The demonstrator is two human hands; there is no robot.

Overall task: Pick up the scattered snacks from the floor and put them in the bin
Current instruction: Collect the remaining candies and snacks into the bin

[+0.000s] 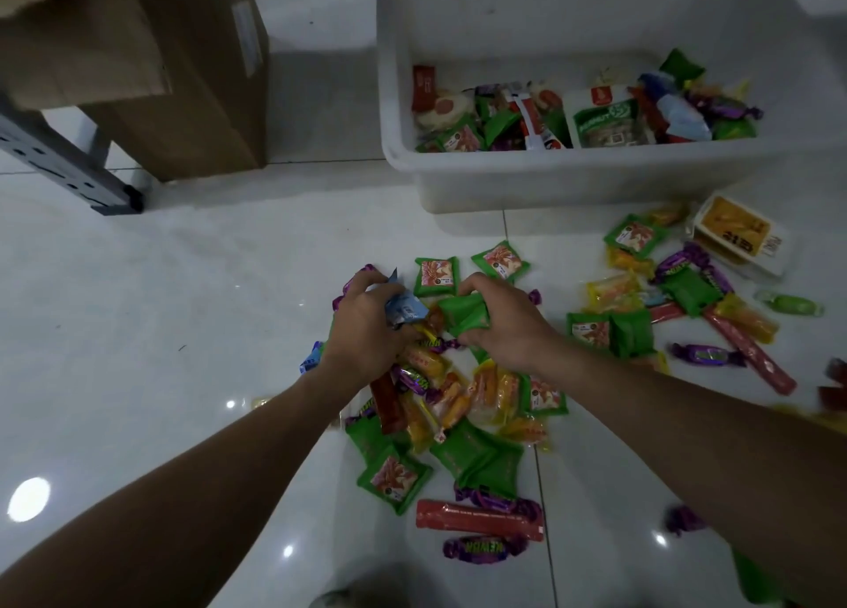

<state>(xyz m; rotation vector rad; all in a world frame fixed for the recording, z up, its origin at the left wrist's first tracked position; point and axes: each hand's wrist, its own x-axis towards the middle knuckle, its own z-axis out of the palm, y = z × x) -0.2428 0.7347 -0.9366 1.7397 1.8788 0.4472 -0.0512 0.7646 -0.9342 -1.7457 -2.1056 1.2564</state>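
Gripping blue wrappers point(405, 309) in left hand point(366, 328), clutching crumpled green packet point(463, 316) in right hand point(504, 318), over scattered snacks point(458, 396) on floor, near part-filled white bin point(458, 167). Wrapper print too blurred to read.

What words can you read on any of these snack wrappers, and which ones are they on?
"PEANUT", roughly: green pouch in the white bin.
"KEM...", upside down, rest unclear: purple candy nearest the camera.
Yellow box, green packets on the floor, red stick: print too blurred to read.
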